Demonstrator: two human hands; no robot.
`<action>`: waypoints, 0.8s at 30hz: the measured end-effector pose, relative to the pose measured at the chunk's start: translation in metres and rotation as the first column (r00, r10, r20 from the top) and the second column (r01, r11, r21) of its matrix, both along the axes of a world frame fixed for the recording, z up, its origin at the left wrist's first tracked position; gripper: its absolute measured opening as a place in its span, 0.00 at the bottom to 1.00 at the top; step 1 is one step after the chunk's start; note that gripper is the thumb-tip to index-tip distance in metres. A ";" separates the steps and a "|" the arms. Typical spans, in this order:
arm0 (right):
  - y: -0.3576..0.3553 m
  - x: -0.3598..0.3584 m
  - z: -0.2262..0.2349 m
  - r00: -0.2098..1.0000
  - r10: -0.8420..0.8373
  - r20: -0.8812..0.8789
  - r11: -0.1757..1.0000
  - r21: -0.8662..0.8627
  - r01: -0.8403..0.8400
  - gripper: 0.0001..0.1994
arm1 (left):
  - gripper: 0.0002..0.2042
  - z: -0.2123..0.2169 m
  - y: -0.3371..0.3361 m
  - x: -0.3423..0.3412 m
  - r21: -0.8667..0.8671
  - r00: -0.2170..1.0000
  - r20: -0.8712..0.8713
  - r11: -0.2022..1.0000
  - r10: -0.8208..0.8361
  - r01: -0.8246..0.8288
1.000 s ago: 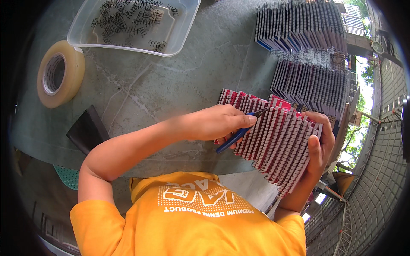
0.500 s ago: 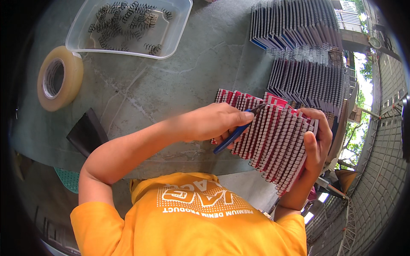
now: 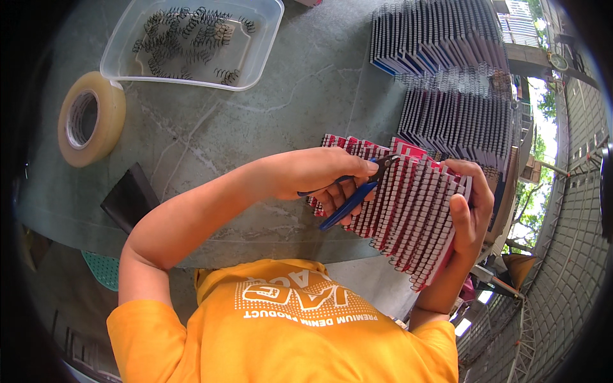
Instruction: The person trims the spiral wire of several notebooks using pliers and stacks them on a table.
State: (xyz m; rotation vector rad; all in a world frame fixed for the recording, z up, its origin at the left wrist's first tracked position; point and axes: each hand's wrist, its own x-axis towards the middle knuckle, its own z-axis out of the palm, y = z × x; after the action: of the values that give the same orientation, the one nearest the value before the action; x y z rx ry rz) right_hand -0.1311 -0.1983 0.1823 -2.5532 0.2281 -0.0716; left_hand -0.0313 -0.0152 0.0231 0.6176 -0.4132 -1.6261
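Observation:
My left hand (image 3: 329,172) is closed round blue-handled cutting pliers (image 3: 348,209), whose handles and dark jaws stand apart. Their tips are at the upper ends of the wire coils on a row of red-and-white spiral notebooks (image 3: 418,210). The notebooks stand packed together, slightly fanned, with their coiled spines facing up. My right hand (image 3: 474,207) grips the right end of this row, fingers over the far edge and thumb against the last notebook. Whether the jaws touch a wire is too small to tell.
Two rows of dark spiral notebooks (image 3: 456,121) stand beyond the red ones. At the far left, a clear plastic tub (image 3: 252,75) holds short pieces of black coil. A big roll of clear tape (image 3: 110,121) and a black wedge-shaped object (image 3: 131,199) lie on the grey table (image 3: 255,131).
The pliers' handles and jaws have spread apart, and the fingers of my left hand have loosened. My right hand keeps its grip on the notebooks.

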 end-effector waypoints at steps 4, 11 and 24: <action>-0.002 0.000 -0.001 1.000 0.006 0.005 1.000 -0.009 -0.006 0.29 | 0.25 -0.001 -0.001 0.003 -0.030 0.997 -0.069 0.999 -0.044 0.042; -0.005 -0.002 -0.001 1.000 -0.005 -0.005 1.000 0.006 0.005 0.29 | 0.22 0.012 -0.002 -0.031 -0.259 0.054 0.940 0.809 0.337 -0.528; -0.001 0.001 0.002 1.000 0.017 -0.021 0.999 -0.034 -0.017 0.27 | 0.26 0.026 0.003 -0.012 0.046 0.997 0.063 0.997 0.053 -0.056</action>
State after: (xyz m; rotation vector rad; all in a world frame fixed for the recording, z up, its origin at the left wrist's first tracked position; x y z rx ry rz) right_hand -0.1300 -0.1996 0.1840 -2.5908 0.2146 -0.0435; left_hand -0.0438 -0.0118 0.0492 0.7107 -0.4002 -1.5714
